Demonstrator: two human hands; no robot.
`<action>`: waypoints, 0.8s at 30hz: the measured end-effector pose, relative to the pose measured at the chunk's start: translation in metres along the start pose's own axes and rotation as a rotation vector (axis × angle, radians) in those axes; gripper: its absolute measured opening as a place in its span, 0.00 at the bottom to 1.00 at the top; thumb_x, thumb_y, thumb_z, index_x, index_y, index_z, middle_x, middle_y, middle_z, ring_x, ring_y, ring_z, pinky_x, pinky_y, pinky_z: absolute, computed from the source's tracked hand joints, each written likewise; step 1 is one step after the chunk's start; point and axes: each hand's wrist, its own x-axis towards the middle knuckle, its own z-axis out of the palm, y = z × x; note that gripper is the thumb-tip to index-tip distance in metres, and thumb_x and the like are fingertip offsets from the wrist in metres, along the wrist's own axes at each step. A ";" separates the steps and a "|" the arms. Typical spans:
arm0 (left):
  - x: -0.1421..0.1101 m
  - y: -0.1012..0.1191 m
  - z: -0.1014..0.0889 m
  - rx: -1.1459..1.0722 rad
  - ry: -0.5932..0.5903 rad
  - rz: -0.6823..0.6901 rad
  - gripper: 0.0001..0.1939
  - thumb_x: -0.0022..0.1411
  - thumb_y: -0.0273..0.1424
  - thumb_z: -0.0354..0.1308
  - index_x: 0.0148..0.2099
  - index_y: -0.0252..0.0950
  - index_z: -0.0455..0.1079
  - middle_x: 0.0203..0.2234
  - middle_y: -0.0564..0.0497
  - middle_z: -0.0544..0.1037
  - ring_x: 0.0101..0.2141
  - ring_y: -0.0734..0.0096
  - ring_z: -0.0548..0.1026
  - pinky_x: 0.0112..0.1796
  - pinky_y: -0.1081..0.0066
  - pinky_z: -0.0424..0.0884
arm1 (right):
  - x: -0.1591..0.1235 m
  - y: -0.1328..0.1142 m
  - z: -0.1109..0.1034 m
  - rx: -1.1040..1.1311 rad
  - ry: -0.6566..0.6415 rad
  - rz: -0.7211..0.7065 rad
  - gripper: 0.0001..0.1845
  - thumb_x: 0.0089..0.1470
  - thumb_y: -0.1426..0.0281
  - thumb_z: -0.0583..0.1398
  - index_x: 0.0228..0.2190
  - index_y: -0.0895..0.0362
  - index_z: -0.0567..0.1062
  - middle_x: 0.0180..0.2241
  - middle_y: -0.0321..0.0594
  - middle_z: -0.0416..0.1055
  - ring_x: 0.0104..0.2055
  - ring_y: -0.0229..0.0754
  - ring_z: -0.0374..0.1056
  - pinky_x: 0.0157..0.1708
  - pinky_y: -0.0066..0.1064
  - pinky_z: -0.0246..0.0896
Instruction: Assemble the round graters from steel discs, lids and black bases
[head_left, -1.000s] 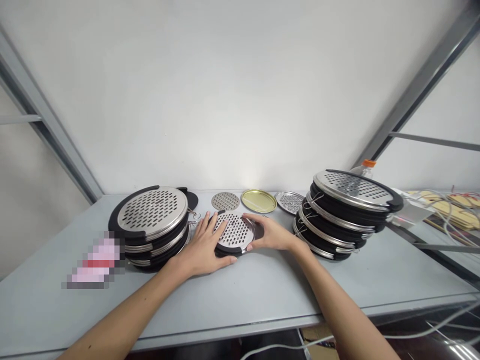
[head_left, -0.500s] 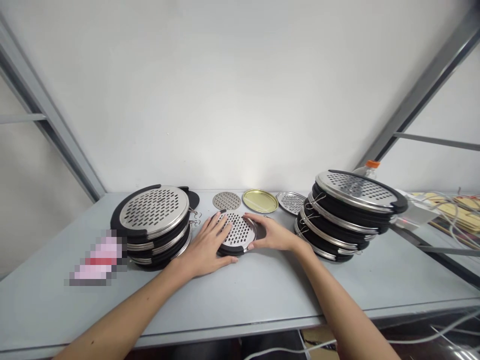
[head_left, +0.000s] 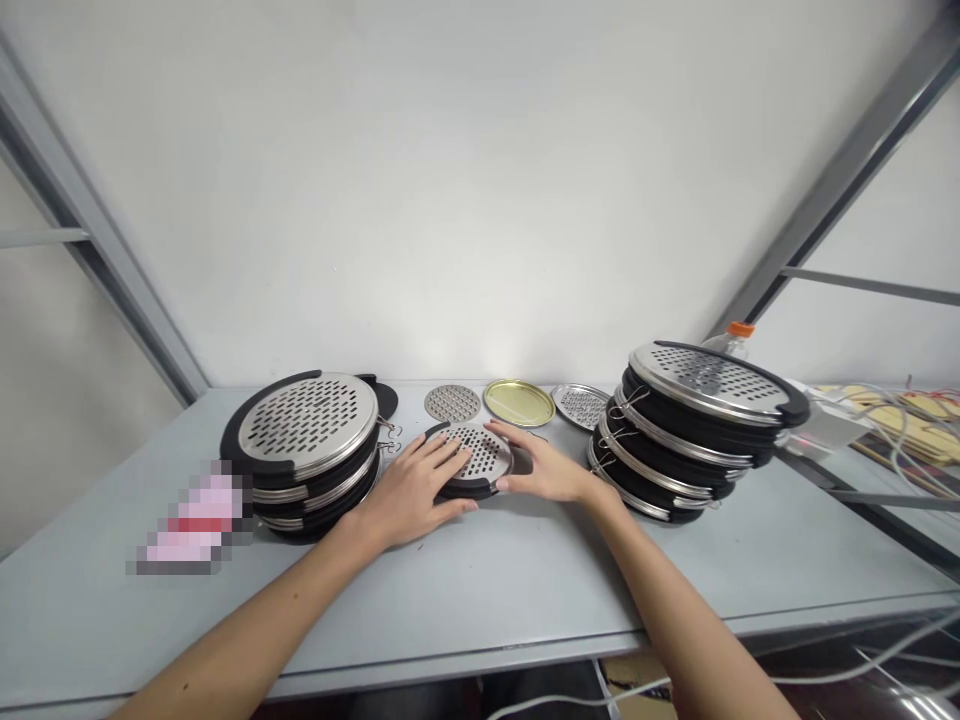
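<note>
A round perforated metal disc with black edge pieces (head_left: 486, 455) lies in front of me at the middle of the table. My left hand (head_left: 421, 487) rests across its left side, fingers stretched over the holed top and thumb reaching out along the front. At the right edge, my right hand (head_left: 546, 468) grips the disc, thumb in front and fingers behind. The disc's left rim is partly hidden under my left hand. Behind it lie a loose grey perforated disc (head_left: 452, 403), a gold-coloured round lid (head_left: 520, 403) and a silver disc with raised holes (head_left: 583, 407).
Stacks of similar black-rimmed discs stand at left (head_left: 311, 425) and right (head_left: 712, 385), with wire clips on their sides. A blurred pink packet (head_left: 196, 525) lies at left. An orange-capped bottle (head_left: 739, 330) and cables (head_left: 900, 440) are beyond the right stack.
The disc between my hands has shifted slightly, its black edge now showing further round to the right at the front. Both hands have stayed on it, nearly in place.
</note>
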 end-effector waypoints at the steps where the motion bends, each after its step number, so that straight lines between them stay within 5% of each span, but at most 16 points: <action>1: 0.000 0.000 -0.001 -0.029 0.016 -0.017 0.32 0.64 0.51 0.49 0.64 0.41 0.57 0.60 0.45 0.63 0.60 0.56 0.60 0.59 0.52 0.55 | 0.000 -0.001 0.000 0.007 0.001 -0.012 0.47 0.42 0.56 0.68 0.60 0.56 0.60 0.63 0.50 0.54 0.64 0.56 0.51 0.62 0.51 0.46; 6: 0.000 0.002 -0.006 -0.232 0.116 -0.093 0.29 0.65 0.47 0.49 0.64 0.42 0.57 0.60 0.46 0.64 0.58 0.57 0.63 0.57 0.54 0.60 | 0.000 -0.007 -0.002 0.037 0.075 -0.064 0.46 0.41 0.59 0.69 0.60 0.52 0.60 0.63 0.47 0.54 0.65 0.55 0.50 0.63 0.51 0.42; 11: 0.000 0.008 -0.009 -0.436 0.164 -0.075 0.26 0.67 0.43 0.48 0.64 0.41 0.57 0.60 0.49 0.64 0.59 0.59 0.63 0.57 0.59 0.61 | 0.001 -0.012 -0.004 0.055 0.196 -0.139 0.32 0.45 0.66 0.67 0.53 0.52 0.70 0.57 0.44 0.65 0.61 0.52 0.58 0.62 0.48 0.47; 16: -0.002 0.012 -0.006 -0.600 0.197 -0.149 0.29 0.68 0.42 0.45 0.68 0.41 0.45 0.61 0.46 0.62 0.58 0.61 0.64 0.56 0.61 0.63 | 0.002 -0.011 -0.002 0.141 0.306 -0.100 0.23 0.42 0.66 0.68 0.43 0.53 0.78 0.46 0.43 0.75 0.53 0.54 0.67 0.57 0.47 0.56; 24: -0.004 0.016 -0.005 -0.298 0.257 -0.113 0.41 0.64 0.38 0.50 0.69 0.39 0.30 0.67 0.44 0.42 0.65 0.53 0.45 0.62 0.53 0.50 | 0.008 -0.003 -0.002 0.339 0.524 0.011 0.17 0.45 0.58 0.66 0.35 0.56 0.80 0.35 0.40 0.78 0.39 0.51 0.73 0.41 0.43 0.68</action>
